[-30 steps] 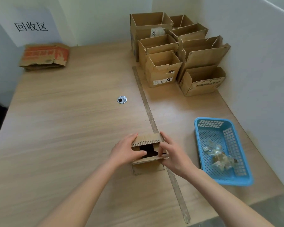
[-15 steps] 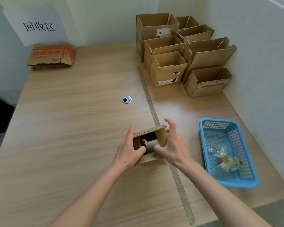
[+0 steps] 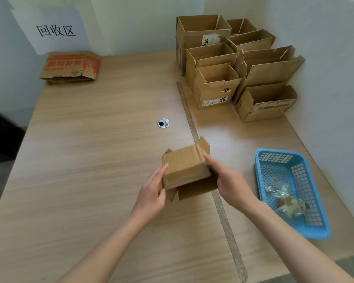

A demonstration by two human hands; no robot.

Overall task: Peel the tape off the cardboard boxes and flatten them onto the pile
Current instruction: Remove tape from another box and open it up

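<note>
At centre frame, the left hand [image 3: 151, 193] and right hand [image 3: 229, 180] grip opposite sides of a small cardboard box [image 3: 185, 170], fingers curled round it. The flattened pile [image 3: 70, 67] lies upper left.

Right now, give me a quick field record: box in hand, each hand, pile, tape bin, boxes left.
box in hand: small cardboard box, flaps open, held above the table
left hand: grips the box's left side
right hand: grips its right side
pile: flattened cardboard, far left corner
tape bin: blue basket holding peeled tape
boxes left: open boxes, far right
</note>
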